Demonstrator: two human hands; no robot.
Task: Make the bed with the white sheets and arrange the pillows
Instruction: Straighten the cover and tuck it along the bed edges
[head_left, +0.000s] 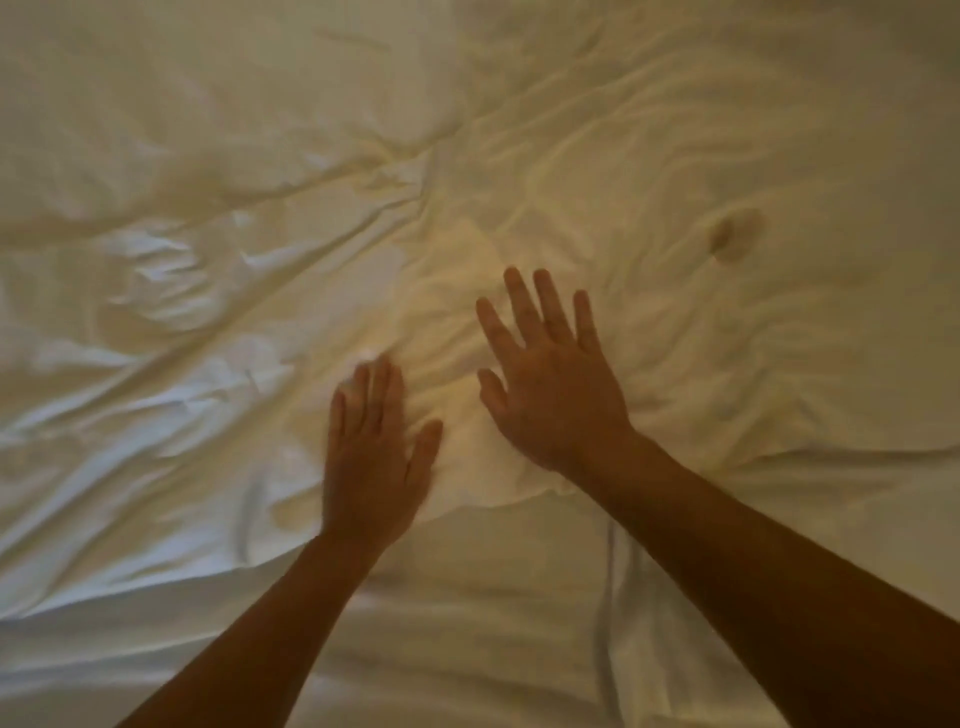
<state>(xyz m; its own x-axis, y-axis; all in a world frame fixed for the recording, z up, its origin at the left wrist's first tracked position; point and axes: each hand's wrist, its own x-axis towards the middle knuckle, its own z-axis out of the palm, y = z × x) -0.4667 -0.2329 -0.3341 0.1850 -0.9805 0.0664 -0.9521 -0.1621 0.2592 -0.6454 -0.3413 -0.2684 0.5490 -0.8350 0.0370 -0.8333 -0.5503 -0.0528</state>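
Pressing flat on wrinkled white sheet: left hand, right hand, fingers straight, gripping nothing.

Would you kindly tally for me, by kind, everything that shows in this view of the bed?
Hands: 2 (left hand, right hand, both flat on the cloth)
White sheet layers: 2 (crumpled upper sheet, flatter lower sheet)
Dark mark on the upper sheet: 1
Total: 5

White sheet wrinkled; spread flat
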